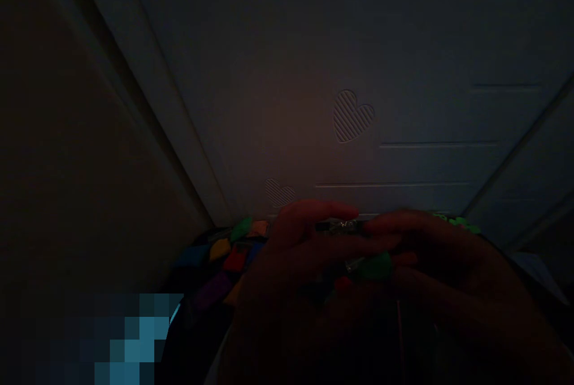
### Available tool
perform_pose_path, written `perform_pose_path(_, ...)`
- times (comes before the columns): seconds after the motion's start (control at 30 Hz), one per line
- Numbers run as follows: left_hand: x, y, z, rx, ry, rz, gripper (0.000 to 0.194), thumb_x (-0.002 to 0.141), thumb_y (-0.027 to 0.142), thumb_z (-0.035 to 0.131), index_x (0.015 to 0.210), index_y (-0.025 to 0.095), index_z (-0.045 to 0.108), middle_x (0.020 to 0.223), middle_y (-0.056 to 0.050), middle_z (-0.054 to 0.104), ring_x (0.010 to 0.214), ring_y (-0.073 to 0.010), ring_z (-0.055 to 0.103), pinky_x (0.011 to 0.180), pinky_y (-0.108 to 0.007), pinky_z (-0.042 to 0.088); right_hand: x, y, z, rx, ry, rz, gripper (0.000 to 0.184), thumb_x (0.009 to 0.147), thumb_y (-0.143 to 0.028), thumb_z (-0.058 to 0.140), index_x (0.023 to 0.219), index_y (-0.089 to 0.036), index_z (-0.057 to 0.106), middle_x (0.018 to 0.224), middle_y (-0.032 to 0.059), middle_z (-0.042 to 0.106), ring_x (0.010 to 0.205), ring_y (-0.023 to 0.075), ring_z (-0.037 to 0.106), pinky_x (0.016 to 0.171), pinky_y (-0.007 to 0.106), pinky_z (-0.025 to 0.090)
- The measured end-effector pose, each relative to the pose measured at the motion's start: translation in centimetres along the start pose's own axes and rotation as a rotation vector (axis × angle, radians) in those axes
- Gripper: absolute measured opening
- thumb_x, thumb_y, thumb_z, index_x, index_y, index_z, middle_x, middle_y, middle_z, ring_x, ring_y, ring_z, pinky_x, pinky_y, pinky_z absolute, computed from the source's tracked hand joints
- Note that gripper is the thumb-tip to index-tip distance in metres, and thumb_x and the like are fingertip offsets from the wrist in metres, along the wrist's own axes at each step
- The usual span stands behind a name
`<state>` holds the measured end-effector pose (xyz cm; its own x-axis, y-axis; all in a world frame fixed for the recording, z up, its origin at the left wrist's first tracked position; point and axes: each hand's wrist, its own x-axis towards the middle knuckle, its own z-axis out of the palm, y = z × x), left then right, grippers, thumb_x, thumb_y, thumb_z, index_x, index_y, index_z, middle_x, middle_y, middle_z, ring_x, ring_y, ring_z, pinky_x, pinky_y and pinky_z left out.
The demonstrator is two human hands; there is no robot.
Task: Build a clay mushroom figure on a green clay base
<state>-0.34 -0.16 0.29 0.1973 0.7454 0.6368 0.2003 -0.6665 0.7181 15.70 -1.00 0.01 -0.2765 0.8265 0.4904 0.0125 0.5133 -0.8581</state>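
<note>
The view is very dark. My left hand (309, 253) and my right hand (452, 259) meet low in the picture, fingers bent towards each other. Between them is a small green piece (376, 266) with a shiny clear wrapper at its left side; the fingers of both hands are closed about it. A glint of clear film (343, 226) shows between the two index fingers, and what it belongs to is unclear. Beneath the hands a bit of red (343, 284) peeks out. Shadow hides much of my palms and thumbs.
Left of my hands lie several coloured pieces, among them a yellow one (219, 249), a red one (235, 258) and a purple one (213, 290). Bright green shapes (464, 225) lie behind my right hand. A pale panel with embossed hearts (352, 117) stands beyond.
</note>
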Motion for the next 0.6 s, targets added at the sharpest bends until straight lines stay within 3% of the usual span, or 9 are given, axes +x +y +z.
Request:
perform_pose_path(0.37, 0.06, -0.06, -0.06, 0.004, -0.014, 0.007, 0.025, 0.066, 0.018, 0.068, 0.085, 0.034, 0.064, 0.104, 0.008, 0.052, 0.095, -0.0065, 0.054, 0.078, -0.009, 0.046, 0.16, -0.10, 0.09, -0.037, 0.025, 0.053, 0.031, 0.077, -0.017, 0.057, 0.100, -0.037, 0.053, 0.090, -0.0091, 0.060, 0.079, 0.0025, 0.060, 0.069, 0.004, 0.047)
perform_pose_path(0.6, 0.17, -0.06, 0.00, 0.023, -0.003, -0.058, 0.031, 0.066, 0.020, 0.069, 0.088, 0.039, 0.061, 0.104, 0.010, 0.053, 0.095, -0.0075, 0.054, 0.085, -0.014, 0.045, 0.18, -0.20, 0.52, -0.176, 0.143, 0.023, 0.031, 0.075, -0.020, 0.060, 0.100, -0.037, 0.052, 0.092, -0.0097, 0.059, 0.082, 0.0003, 0.059, 0.071, 0.000, 0.045)
